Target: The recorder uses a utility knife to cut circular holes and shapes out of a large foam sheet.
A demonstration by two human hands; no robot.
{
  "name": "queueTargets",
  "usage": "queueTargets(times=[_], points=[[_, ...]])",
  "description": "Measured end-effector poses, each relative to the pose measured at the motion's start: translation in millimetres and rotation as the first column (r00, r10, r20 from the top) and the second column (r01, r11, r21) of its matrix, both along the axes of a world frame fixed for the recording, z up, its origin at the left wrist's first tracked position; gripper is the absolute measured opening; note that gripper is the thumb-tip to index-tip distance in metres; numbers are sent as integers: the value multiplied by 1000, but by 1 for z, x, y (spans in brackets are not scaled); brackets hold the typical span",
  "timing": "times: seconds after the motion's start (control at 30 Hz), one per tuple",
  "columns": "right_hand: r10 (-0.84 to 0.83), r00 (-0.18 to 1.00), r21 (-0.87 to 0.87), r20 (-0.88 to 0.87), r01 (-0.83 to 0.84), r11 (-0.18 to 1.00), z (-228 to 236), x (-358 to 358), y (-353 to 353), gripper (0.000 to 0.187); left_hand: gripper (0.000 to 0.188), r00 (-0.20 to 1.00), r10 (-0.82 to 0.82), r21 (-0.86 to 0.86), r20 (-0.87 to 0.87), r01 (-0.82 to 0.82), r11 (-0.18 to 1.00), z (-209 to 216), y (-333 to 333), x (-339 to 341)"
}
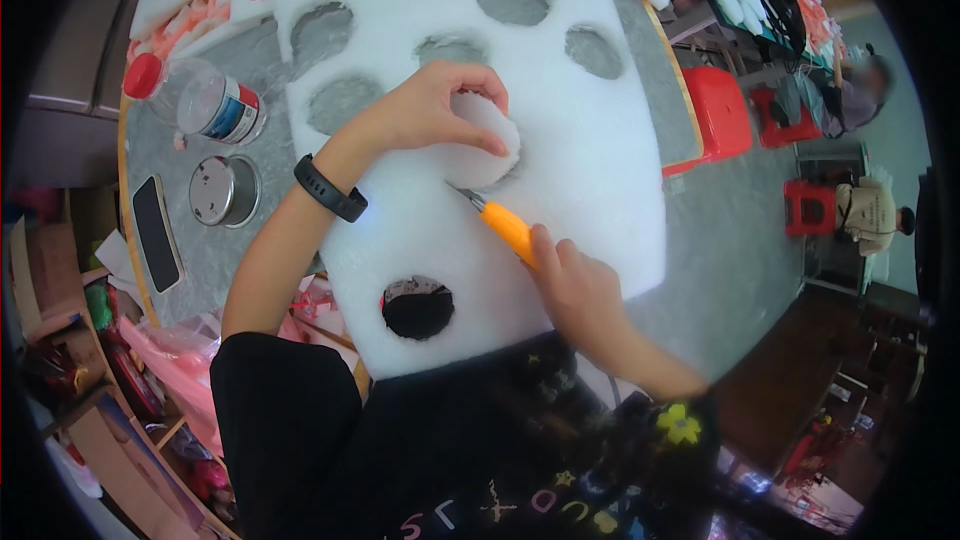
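Observation:
A large white foam sheet (590,210) with several round holes lies over the grey table and hangs past its near edge. My left hand (435,110) grips a round white foam disc (480,155) between thumb and fingers, tilted up over a hole in the sheet. In my right hand (580,295) is a utility knife (507,231) with an orange handle. Its metal tip points up and left, at the foam just below the disc. Whether the blade is in the foam I cannot tell. Through the nearest hole (418,308) dark cloth shows.
On the grey table (285,175) at left are a clear plastic bottle with a red cap (215,105), a round metal tin (222,190) and a phone (158,233). Red stools (718,115) stand at right. Farther off, two people sit. Cardboard boxes (110,460) crowd the lower left.

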State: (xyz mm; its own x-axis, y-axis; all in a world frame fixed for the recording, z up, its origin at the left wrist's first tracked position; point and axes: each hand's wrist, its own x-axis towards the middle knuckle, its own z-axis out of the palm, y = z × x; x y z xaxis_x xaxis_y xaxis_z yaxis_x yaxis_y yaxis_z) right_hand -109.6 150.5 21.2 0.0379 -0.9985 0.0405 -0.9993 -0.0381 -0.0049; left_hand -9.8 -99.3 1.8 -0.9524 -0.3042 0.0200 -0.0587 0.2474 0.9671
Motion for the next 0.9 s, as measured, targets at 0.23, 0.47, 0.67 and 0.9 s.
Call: queueTargets(times=[0.23, 0.47, 0.67, 0.9], points=[[-9, 1000, -31, -4, 9, 999, 0, -4, 1, 36, 28, 997, -31, -80, 70, 36, 996, 9, 1, -8], [-76, 975, 72, 208, 62, 995, 10, -8, 20, 26, 34, 880, -313, -235, 358, 409, 882, 34, -11, -30], [-134, 931, 103, 340, 105, 989, 16, -6, 39, 30, 37, 752, -354, -329, 556, 591, 737, 45, -11, -47], [-194, 901, 86, 389, 174, 981, 4, -9, 51, 31, 38, 905, -264, -567, 335, 417, 711, 47, 2, -28]])
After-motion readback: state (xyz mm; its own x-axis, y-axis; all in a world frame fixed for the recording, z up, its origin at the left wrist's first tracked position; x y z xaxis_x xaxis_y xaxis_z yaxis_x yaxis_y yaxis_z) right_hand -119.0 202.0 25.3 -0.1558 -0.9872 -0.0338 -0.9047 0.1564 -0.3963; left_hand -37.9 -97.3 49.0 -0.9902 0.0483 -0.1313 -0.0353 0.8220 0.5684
